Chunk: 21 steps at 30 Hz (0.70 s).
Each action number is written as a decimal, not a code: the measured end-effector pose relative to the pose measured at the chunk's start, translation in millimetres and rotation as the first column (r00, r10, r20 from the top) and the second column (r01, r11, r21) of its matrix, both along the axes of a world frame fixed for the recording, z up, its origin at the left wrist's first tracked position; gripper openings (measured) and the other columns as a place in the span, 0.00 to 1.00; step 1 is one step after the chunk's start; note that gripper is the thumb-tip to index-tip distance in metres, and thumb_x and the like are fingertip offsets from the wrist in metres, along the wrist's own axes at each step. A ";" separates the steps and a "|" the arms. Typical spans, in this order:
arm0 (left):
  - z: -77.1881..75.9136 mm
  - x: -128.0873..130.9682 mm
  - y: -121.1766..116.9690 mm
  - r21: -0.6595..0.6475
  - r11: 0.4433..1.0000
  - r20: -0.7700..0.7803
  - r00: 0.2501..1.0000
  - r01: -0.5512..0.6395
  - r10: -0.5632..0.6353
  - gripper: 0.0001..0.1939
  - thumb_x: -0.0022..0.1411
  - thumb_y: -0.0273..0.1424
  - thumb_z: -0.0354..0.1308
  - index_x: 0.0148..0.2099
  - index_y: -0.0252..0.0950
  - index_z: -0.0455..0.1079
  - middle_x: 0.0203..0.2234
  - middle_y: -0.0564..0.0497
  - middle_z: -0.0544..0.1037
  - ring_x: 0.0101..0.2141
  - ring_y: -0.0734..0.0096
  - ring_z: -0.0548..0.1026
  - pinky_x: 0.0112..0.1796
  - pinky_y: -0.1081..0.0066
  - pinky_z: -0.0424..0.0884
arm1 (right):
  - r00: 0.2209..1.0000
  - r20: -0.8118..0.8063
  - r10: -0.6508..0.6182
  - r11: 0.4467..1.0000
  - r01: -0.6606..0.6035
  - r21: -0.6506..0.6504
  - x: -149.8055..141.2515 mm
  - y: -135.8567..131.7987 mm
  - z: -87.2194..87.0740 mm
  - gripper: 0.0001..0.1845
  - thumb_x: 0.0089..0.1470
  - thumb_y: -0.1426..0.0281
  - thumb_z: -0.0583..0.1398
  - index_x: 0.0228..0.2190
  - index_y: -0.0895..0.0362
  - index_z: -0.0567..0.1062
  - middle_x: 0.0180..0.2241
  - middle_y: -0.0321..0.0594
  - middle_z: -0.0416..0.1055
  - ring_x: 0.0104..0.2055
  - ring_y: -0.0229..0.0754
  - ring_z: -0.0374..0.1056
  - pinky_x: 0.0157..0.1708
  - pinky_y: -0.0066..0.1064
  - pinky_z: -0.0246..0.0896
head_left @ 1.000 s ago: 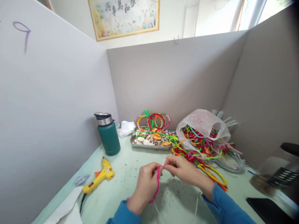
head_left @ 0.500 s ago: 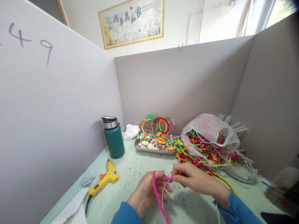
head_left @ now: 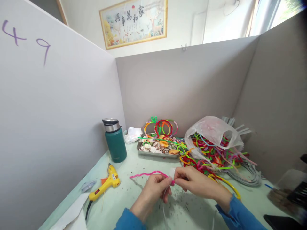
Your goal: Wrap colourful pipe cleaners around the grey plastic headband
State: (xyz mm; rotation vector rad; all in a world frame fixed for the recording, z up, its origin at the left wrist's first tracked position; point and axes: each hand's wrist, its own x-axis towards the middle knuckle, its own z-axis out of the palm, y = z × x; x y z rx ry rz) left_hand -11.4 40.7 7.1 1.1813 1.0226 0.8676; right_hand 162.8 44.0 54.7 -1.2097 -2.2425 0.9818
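Pinching a pink fuzzy stem between thumb and fingers, the left hand is over the front of the desk, a little right of its middle. The right hand meets it there, thumb and forefinger closed on the stem's near end, where the pink bunches into a small lump. From that join the stem's loose length runs leftward above the left hand, slightly wavy, while a pale wire drops below the fingers. Left of the hands lies a yellow glue gun, with a teal bottle upright behind it. Beyond the hands, a metal tray holds shells, with colourful rings standing at its back. To the right, a plastic bag spills many-coloured fuzzy stems beside a coil of grey wire.
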 end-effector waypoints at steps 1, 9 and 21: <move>-0.1 0.8 0.3 0.025 1.000 -0.017 1.000 -0.017 0.017 0.20 0.49 0.46 0.58 0.25 0.31 0.67 0.14 0.54 0.69 0.10 0.82 0.60 0.13 0.78 0.51 | 1.000 -0.002 0.005 0.999 -0.005 -0.051 -0.7 -0.6 -0.7 0.09 0.52 0.68 0.53 0.26 0.59 0.67 0.19 0.33 0.64 0.20 0.32 0.57 0.19 0.22 0.48; 4.4 -1.7 -0.7 -0.013 0.995 -0.036 0.995 -0.097 0.097 0.17 0.48 0.40 0.58 0.20 0.36 0.58 0.08 0.61 0.59 0.09 0.85 0.49 0.13 0.78 0.42 | 1.000 0.020 -0.009 0.994 0.011 -0.110 -9.0 -3.1 -10.0 0.12 0.53 0.64 0.53 0.24 0.59 0.66 0.19 0.31 0.62 0.19 0.30 0.55 0.17 0.20 0.46; -0.7 -2.6 1.8 0.245 0.949 -0.105 0.968 -0.198 0.229 0.18 0.53 0.45 0.55 0.23 0.35 0.63 0.11 0.59 0.62 0.10 0.82 0.57 0.12 0.78 0.51 | 0.990 -0.078 -0.116 0.986 0.106 -0.126 -11.7 2.8 -13.1 0.12 0.54 0.64 0.52 0.23 0.58 0.65 0.18 0.31 0.61 0.17 0.30 0.53 0.16 0.21 0.45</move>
